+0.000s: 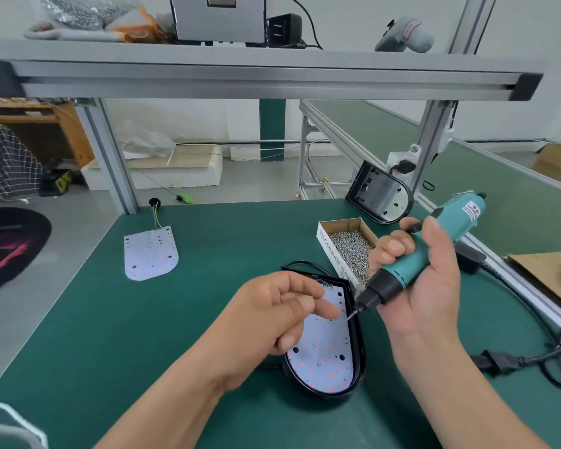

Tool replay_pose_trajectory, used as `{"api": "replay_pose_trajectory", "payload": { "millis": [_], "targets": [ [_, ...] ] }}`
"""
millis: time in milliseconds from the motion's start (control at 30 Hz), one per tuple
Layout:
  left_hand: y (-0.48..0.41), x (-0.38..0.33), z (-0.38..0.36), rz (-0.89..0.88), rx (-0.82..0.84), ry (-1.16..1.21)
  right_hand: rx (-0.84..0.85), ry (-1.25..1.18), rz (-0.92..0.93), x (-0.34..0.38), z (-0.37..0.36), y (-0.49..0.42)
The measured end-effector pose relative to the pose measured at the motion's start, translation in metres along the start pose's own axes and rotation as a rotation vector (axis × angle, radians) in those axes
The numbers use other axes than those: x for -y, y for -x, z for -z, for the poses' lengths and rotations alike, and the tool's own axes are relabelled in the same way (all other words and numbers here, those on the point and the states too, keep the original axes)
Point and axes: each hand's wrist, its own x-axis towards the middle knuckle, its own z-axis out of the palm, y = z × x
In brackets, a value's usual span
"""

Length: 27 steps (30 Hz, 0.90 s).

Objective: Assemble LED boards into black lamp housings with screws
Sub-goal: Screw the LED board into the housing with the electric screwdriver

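Of the person, only two arms show. The left forearm (182, 393) and the right forearm (460, 393) are bare along all of their visible length, smooth, with faint tendons raised at the left wrist. The left hand (282, 315) is bare as well; its thumbnail is cut short and rounded, and fine creases cross the knuckles. The right hand (425, 286) is bare too, showing the heel of its palm with plain creases, and its fingernails are short and clean.
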Motion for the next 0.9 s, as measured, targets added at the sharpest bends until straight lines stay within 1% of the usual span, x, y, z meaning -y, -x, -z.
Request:
{"api": "replay_pose_trajectory", "payload": {
  "millis": [100,200,900],
  "targets": [
    [0.003,0.002,-0.006,-0.021,0.028,-0.127,0.020,-0.038,0.017,0.001,-0.005,0.002],
    [0.004,0.003,-0.013,-0.038,0.029,-0.177,0.039,-0.044,0.041,0.003,-0.008,0.002],
    [0.006,0.001,-0.019,0.002,0.008,-0.198,0.081,0.071,0.060,-0.003,-0.007,0.006]
  ]
}}
